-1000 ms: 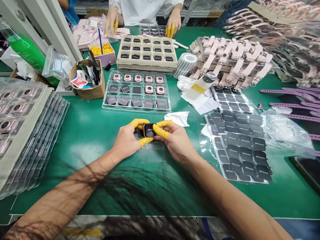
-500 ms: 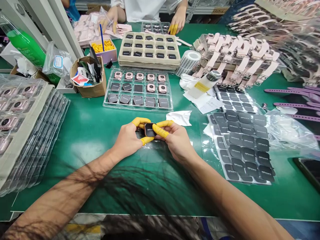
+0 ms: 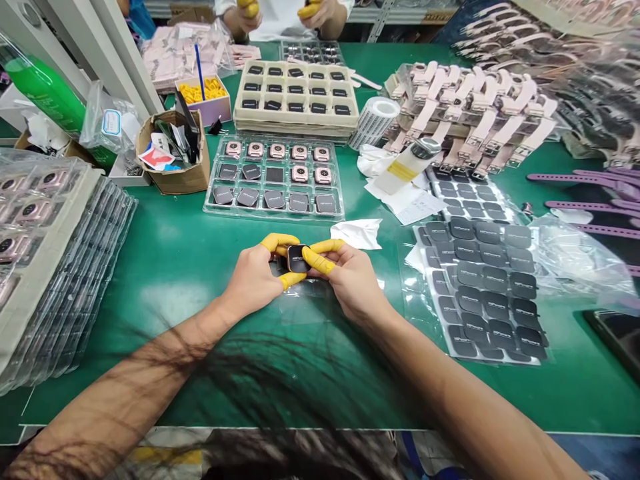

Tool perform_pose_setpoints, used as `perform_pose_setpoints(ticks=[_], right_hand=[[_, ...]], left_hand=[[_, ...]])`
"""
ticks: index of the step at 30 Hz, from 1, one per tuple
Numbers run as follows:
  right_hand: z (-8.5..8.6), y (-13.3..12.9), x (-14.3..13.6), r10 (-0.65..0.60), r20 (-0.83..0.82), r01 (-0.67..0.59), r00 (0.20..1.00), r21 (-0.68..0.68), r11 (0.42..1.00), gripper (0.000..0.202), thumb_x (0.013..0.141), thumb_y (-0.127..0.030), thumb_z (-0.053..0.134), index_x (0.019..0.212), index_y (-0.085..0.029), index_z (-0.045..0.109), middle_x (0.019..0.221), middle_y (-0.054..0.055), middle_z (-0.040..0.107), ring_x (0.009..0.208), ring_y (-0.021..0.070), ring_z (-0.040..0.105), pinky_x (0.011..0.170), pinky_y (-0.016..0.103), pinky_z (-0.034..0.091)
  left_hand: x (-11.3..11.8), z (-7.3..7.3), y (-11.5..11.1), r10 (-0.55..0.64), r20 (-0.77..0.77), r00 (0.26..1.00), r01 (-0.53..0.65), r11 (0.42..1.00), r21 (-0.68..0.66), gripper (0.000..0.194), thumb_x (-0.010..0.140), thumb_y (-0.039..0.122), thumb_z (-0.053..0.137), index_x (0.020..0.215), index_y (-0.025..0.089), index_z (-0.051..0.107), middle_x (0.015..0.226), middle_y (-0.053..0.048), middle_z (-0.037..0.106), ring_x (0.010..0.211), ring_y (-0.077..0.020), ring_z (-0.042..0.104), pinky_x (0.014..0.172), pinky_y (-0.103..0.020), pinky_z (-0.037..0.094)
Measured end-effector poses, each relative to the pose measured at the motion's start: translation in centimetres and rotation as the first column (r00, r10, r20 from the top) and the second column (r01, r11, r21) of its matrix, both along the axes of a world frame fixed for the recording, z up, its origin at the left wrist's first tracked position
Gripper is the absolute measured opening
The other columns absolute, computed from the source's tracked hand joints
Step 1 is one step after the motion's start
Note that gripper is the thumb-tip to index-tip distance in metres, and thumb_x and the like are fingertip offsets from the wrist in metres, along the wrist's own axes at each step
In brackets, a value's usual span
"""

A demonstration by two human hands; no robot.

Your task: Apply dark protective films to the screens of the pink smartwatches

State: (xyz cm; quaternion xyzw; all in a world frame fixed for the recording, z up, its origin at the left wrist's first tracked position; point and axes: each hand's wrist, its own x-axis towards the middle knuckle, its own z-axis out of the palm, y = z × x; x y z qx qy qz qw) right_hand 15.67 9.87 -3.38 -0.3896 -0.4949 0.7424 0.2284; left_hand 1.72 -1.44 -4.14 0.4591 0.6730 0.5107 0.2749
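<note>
Both hands, left hand (image 3: pixel 255 280) and right hand (image 3: pixel 353 283), pinch one smartwatch body (image 3: pixel 297 259) between yellow-capped fingers (image 3: pixel 316 262) just above the green counter (image 3: pixel 175 267), near the clear tray (image 3: pixel 274 179).

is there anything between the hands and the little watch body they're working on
Nothing visible. The left hand and right hand both grip the watch body directly, yellow-capped fingertips touching its edges, above the green table.
</note>
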Motion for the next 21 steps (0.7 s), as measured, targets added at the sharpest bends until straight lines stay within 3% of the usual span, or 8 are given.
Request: perform_pose_setpoints(ticks=[7, 10, 15, 18, 21], right_hand=[[-0.3, -0.2, -0.1, 0.015, 0.003, -0.015, 1.000, 0.031, 0.999, 0.054, 0.051, -0.046, 0.100, 0.084, -0.016, 0.070, 0.078, 0.002, 0.071, 0.072, 0.0139, 0.069, 0.069, 0.026, 0.061], [-0.6, -0.2, 0.1, -0.017, 0.020, 0.015, 1.000, 0.100, 0.995, 0.058, 0.055, -0.044, 0.098, 0.098, -0.018, 0.069, 0.090, 0.000, 0.069, 0.071, 0.0117, 0.069, 0.066, 0.024, 0.060], [-0.7, -0.1, 0.2, -0.019, 0.018, 0.016, 1.000, 0.145, 0.989, 0.061, 0.061, -0.049, 0.095, 0.108, -0.021, 0.067, 0.096, -0.001, 0.065, 0.066, 0.0097, 0.066, 0.063, 0.025, 0.060], [-0.8, -0.1, 0.1, 0.043, -0.008, -0.041, 0.999, 0.136, 0.990, 0.055, 0.070, -0.059, 0.088, 0.106, -0.021, 0.070, 0.099, 0.002, 0.069, 0.071, 0.0121, 0.069, 0.069, 0.028, 0.063], [-1.1, 0.1, 0.3, 0.157, -0.006, -0.152, 0.988, 0.204, 0.967, 0.053, 0.072, -0.056, 0.088, 0.111, -0.022, 0.075, 0.108, 0.006, 0.075, 0.084, 0.0165, 0.073, 0.080, 0.031, 0.064]], left_hand=[[0.0, 0.3, 0.0, -0.005, 0.004, 1.000, 0.005, 1.000, -0.014, 0.047, 0.078, 0.024, 0.084, 0.122, 0.019, 0.069, 0.116, -0.003, 0.076, 0.101, -0.0155, 0.073, 0.097, -0.028, 0.058], [0.0, 0.2, 0.0, -0.004, 0.022, 1.000, 0.005, 1.000, -0.020, 0.047, 0.078, 0.027, 0.085, 0.121, 0.020, 0.069, 0.115, -0.003, 0.076, 0.100, -0.0164, 0.073, 0.096, -0.029, 0.058], [0.0, 0.7, 0.2, -0.028, 0.122, 0.992, 0.038, 0.996, -0.084, 0.063, 0.067, 0.037, 0.093, 0.123, 0.019, 0.069, 0.114, -0.006, 0.078, 0.105, -0.0221, 0.074, 0.099, -0.035, 0.059], [0.1, 0.9, 0.4, 0.055, 0.180, 0.982, -0.033, 0.992, -0.124, 0.046, 0.074, 0.038, 0.088, 0.112, 0.017, 0.074, 0.109, -0.008, 0.079, 0.101, -0.0222, 0.075, 0.097, -0.036, 0.060], [0.1, 0.6, 0.5, 0.086, 0.269, 0.959, -0.053, 0.991, -0.125, 0.034, 0.078, 0.033, 0.085, 0.105, 0.015, 0.077, 0.108, -0.011, 0.080, 0.097, -0.0217, 0.076, 0.095, -0.035, 0.061]])
